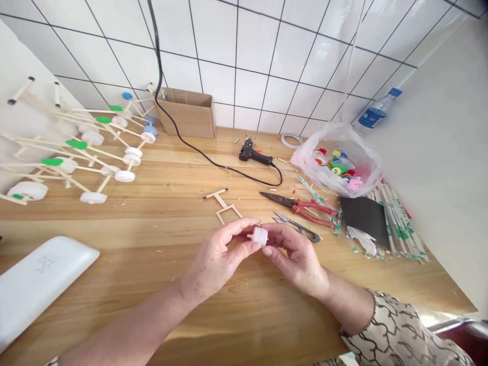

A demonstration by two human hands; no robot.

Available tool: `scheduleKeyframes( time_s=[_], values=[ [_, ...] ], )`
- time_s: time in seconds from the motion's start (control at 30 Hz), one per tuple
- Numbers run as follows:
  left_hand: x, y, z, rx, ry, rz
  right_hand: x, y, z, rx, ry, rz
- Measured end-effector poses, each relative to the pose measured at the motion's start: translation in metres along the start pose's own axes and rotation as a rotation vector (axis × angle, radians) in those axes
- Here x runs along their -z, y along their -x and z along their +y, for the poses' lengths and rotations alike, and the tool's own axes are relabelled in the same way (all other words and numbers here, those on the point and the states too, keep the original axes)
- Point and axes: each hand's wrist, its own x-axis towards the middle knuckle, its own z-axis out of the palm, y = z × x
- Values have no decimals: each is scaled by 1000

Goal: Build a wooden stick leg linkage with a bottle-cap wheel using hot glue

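Both hands meet above the middle of the table around a small white ribbed piece (260, 237), which looks like bottle caps set face to face, with a thin pale stick end poking out at the left. My left hand (224, 249) pinches it between thumb and fingers. From the other side, the fingertips of my right hand (295, 256) close on its right end. Just beyond the hands lies a small frame of wooden sticks (224, 207) with a black-tipped crossbar. Thread snips (297, 226) and red-handled pliers (301, 206) lie to the right of it.
A glue gun (253, 152) with a black cord lies behind, near a cardboard box (188, 113) and a tape roll (292, 140). Stick-and-cap models (95, 168) stand left, above a white device (46, 279). On the right are a bag of caps (337, 160), wrapped sticks (398, 221) and a bottle (377, 113).
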Motion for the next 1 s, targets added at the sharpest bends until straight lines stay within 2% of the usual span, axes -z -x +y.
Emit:
scheduleKeyframes(
  time_s=[0.2, 0.37, 0.6, 0.77, 0.87, 1.0],
  values=[
    [3, -4, 1, 57, 176, -59, 2, 0, 1, -10, 69, 6],
    [5, -6, -4, 115, 236, -85, 5, 0, 0, -32, 85, 2],
    [7, -6, -15, 144, 311, -72, 5, -1, 4, -52, 60, -7],
    [7, -6, -19, 177, 457, -40, 6, -2, 1, -107, 16, 21],
    [7, -7, -19, 181, 526, -79, 10, -3, 0, -124, 7, 65],
    [9, -6, -17, 252, 511, -128, 13, -4, 1, -158, -28, 35]
  ],
)
